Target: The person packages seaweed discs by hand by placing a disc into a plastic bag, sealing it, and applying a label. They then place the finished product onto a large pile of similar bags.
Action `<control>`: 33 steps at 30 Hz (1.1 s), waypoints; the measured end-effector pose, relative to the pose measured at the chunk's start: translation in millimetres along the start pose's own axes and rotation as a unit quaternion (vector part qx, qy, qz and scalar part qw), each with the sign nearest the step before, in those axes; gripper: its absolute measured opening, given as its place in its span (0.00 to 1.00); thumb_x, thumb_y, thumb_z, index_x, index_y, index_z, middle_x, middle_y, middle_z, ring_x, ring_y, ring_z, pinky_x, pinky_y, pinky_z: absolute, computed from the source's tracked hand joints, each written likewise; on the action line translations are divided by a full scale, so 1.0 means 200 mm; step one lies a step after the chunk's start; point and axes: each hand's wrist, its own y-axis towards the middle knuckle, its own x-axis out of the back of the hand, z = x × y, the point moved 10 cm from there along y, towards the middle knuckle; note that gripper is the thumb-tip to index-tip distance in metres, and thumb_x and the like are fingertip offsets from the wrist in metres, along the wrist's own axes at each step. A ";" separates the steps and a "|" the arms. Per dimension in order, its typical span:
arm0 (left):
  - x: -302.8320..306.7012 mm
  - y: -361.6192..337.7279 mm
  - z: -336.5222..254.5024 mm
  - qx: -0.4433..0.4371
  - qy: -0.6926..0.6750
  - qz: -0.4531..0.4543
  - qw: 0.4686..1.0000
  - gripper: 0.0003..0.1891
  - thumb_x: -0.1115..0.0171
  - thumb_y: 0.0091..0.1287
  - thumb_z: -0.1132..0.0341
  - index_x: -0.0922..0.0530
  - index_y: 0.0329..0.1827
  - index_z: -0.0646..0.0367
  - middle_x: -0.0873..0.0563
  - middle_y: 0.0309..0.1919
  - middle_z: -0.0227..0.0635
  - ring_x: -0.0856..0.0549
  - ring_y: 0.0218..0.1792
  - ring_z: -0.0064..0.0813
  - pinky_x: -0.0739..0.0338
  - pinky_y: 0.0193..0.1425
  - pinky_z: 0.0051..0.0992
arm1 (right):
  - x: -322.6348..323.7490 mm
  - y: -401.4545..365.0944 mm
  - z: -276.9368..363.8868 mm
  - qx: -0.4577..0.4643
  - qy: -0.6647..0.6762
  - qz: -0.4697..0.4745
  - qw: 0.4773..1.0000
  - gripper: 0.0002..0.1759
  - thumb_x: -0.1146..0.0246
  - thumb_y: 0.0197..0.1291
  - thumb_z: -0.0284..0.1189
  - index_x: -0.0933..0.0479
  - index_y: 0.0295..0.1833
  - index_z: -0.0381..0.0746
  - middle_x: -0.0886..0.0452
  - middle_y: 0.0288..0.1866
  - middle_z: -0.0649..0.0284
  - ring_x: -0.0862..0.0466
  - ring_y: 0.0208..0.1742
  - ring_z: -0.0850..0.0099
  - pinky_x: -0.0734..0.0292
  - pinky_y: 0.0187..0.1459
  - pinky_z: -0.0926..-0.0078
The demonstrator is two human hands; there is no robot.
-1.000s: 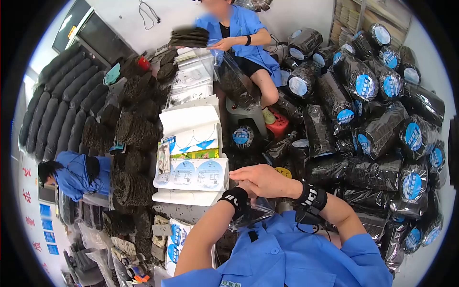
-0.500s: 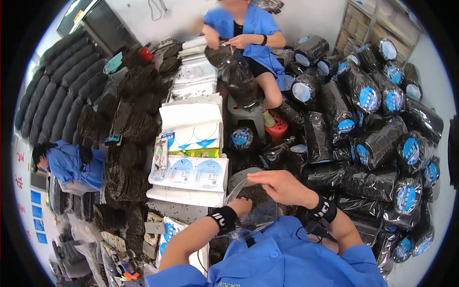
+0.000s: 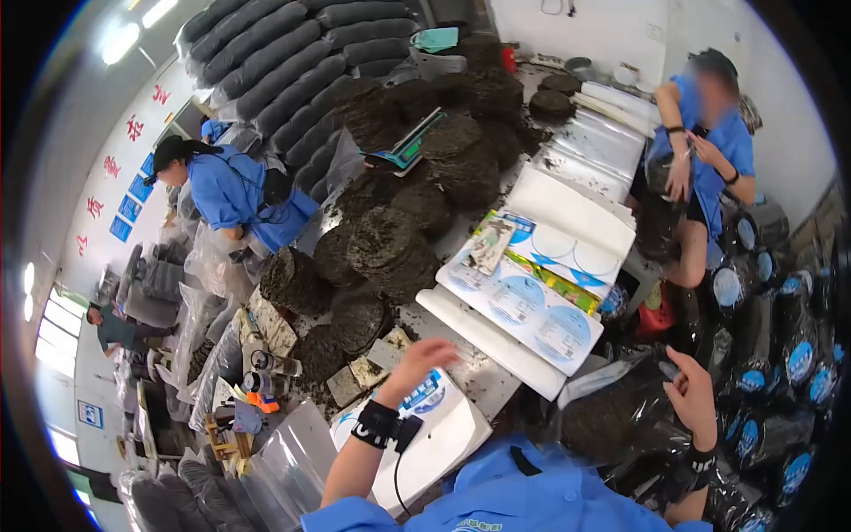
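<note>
Right hand [image 3: 696, 395] pinched the loaded clear bag [image 3: 612, 412]; left hand [image 3: 417, 359] spread empty. Held one-handed, it could slump, spilling.

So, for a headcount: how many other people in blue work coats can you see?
2: a blue-coated person bent over at left; a blue-coated person seated at upper right. Others may be hidden.

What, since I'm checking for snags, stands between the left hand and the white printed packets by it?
Nothing visible does: the open left hand is right at the far edge of the white printed packets.
</note>
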 end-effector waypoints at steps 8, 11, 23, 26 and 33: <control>1.92 -0.24 1.28 0.137 -0.084 -0.601 0.783 0.17 0.31 0.63 0.59 0.20 0.29 0.67 0.22 0.21 0.34 0.25 0.23 0.31 0.32 0.31 0.40 | -0.01 -0.13 0.07 -0.037 -0.080 -0.035 0.995 0.31 0.37 0.47 0.11 0.23 0.61 0.39 0.24 0.64 0.55 0.22 0.39 0.76 0.24 0.38 0.83; 1.99 -0.13 1.33 0.154 -0.073 -0.616 0.769 0.21 0.29 0.61 0.55 0.20 0.37 0.69 0.20 0.25 0.40 0.25 0.25 0.34 0.31 0.33 0.42 | -0.05 -0.19 0.04 -0.051 -0.135 -0.062 0.988 0.33 0.37 0.47 0.12 0.25 0.63 0.39 0.26 0.66 0.56 0.21 0.46 0.73 0.23 0.40 0.83; 2.38 -0.46 1.43 0.024 -0.358 -0.577 0.734 0.12 0.33 0.52 0.68 0.19 0.36 0.68 0.16 0.34 0.38 0.16 0.35 0.39 0.23 0.40 0.38 | -0.20 -0.13 -0.01 -0.121 -0.177 -0.034 0.976 0.36 0.39 0.47 0.07 0.28 0.65 0.39 0.27 0.65 0.57 0.20 0.48 0.71 0.20 0.43 0.80; 2.50 -0.65 1.60 0.068 -0.317 -0.586 0.743 0.20 0.31 0.52 0.68 0.21 0.46 0.71 0.16 0.42 0.43 0.16 0.42 0.41 0.22 0.46 0.38 | -0.25 -0.10 0.01 -0.090 -0.194 -0.024 0.977 0.36 0.39 0.46 0.07 0.28 0.64 0.38 0.26 0.64 0.57 0.20 0.47 0.70 0.19 0.44 0.79; 2.35 -0.69 1.55 0.185 -0.241 -0.637 0.709 0.40 0.20 0.51 0.66 0.33 0.64 0.75 0.26 0.65 0.54 0.22 0.62 0.45 0.25 0.65 0.36 | -0.21 -0.11 -0.04 -0.130 -0.224 -0.036 0.965 0.35 0.38 0.45 0.07 0.28 0.63 0.37 0.26 0.62 0.57 0.20 0.47 0.69 0.19 0.43 0.78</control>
